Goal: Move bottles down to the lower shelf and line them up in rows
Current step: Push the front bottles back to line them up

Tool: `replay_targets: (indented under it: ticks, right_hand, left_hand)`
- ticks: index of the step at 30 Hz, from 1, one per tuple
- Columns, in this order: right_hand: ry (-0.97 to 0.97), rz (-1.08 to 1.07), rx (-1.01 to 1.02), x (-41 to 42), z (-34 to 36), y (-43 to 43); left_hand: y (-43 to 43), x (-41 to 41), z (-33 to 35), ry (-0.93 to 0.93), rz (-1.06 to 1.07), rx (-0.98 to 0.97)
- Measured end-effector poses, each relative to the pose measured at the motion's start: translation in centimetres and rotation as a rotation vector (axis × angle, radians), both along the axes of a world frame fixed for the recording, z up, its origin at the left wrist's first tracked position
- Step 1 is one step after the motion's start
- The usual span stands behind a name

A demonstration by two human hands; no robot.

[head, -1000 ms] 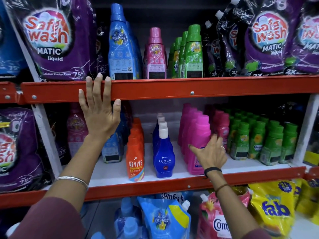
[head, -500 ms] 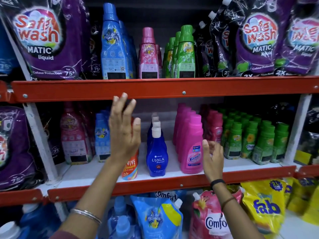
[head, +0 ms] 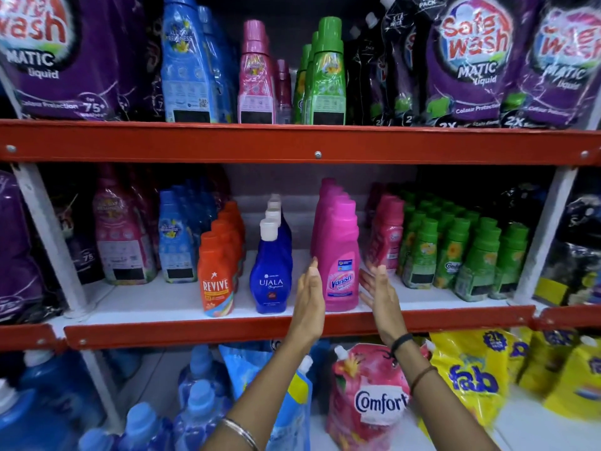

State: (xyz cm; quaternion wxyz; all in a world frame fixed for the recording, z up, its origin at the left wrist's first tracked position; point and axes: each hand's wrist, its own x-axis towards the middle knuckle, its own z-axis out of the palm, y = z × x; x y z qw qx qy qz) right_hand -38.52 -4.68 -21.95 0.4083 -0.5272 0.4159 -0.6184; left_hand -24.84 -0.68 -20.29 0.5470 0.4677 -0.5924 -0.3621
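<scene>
A row of pink Vanish bottles stands on the white middle shelf. My left hand is flat and open just left of the front Vanish bottle. My right hand is open just right of it. Neither hand holds anything. Left of them stand a row of blue Ujala bottles and a row of orange Revive bottles. On the upper shelf stand blue bottles, pink bottles and green bottles.
Small pink bottles and several green Comfort bottles fill the middle shelf's right side. Purple Safewash pouches flank the upper bottles. The bottom shelf holds a pink Comfort pouch, yellow Fab pouches and blue bottles.
My left hand came down from the upper shelf's red rail and moved right, to the Vanish bottle's left side. My right hand drew back off the bottle to its right side.
</scene>
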Motion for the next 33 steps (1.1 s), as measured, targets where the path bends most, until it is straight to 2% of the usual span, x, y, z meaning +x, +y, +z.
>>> replay_targets:
  ticks: [9,19,22,25,28,30,33]
  right_hand:
    - [0.001,0.08,-0.035,-0.6,-0.2,-0.5]
    - [-0.001,0.068,-0.042,-0.7,0.0,0.0]
    - [-0.045,-0.101,-0.035,0.2,-0.5,0.4]
    - [-0.047,-0.35,-0.115,2.1,-0.9,1.7]
    - [-0.056,-0.253,-0.251,4.8,-1.2,3.2]
    - [-0.024,-0.113,-0.279,6.9,-1.2,3.3]
    - [-0.032,0.074,-0.168,10.0,-1.2,2.5]
  left_hand:
    - [-3.1,-0.2,-1.6,0.098,0.037,0.066]
    - [-4.0,0.2,-2.0,0.075,0.029,0.076]
    - [-2.7,0.2,-2.2,0.058,0.045,-0.05]
    - [-0.5,0.7,-2.9,0.037,0.266,-0.394]
    - [0.7,2.6,-3.4,0.054,0.43,-0.566]
    - [0.9,4.2,-3.2,0.08,0.487,-0.513]
    - [0.6,6.1,-2.7,0.158,0.46,-0.328]
